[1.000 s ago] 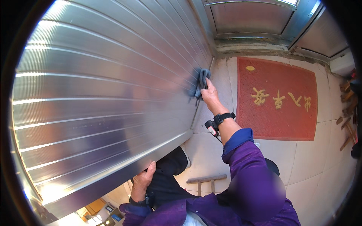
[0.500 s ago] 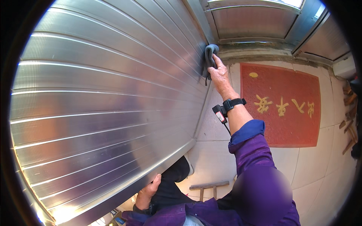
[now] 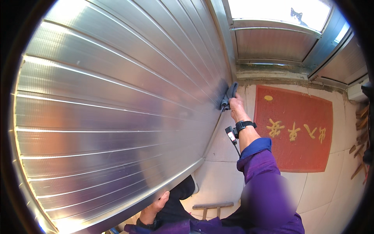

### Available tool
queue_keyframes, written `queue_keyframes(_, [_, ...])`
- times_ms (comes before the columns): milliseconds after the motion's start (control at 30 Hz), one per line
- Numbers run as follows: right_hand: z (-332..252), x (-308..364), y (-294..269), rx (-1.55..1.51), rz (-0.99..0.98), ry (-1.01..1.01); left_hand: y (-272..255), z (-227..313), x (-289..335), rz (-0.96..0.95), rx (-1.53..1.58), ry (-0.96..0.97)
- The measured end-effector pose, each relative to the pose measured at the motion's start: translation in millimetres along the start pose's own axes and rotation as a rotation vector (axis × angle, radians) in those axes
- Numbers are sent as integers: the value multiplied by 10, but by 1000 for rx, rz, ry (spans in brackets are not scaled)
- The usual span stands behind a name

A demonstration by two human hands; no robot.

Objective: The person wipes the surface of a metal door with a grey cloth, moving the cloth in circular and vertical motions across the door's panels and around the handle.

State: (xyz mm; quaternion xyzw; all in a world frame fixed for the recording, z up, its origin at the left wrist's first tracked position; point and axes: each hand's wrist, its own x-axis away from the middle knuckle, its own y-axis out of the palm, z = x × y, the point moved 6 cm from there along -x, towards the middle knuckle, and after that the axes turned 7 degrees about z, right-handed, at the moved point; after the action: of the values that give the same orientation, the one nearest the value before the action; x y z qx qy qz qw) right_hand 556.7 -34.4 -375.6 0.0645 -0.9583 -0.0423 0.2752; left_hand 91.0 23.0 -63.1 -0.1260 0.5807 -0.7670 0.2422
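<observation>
A ribbed silver metal door panel [image 3: 117, 105] fills the left and middle of the view. My right hand [image 3: 237, 106] is closed on a dark grey cloth [image 3: 230, 95] and presses it against the lower far part of the panel. The palm side and some fingers are hidden behind the cloth. At the near edge of the panel my left hand [image 3: 155, 208] grips the door edge; its thumb shows and the other fingers are largely out of sight. A black strap with a small device [image 3: 238, 128] sits round my right wrist.
A red floor mat [image 3: 292, 148] with yellow characters lies right of my arm on pale tiles. A metal-framed door [image 3: 276, 43] stands beyond, with a cat [image 3: 297, 15] behind its glass. Wooden pieces [image 3: 360, 144] line the right; a wooden stool [image 3: 212, 205] is near my legs.
My right hand and the cloth have come lower and slightly right along the panel. The view has tilted upward, bringing the cat into sight. My left hand keeps its hold on the door edge.
</observation>
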Motion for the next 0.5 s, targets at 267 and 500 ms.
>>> queue_keyframes(267, [-2515,1043,236,-149,16,-643,57,-57,-2,8,48,44])
queue_keyframes(500, [-4187,2418,543,-160,-26,-1335,108,-196,79,57,-49,72])
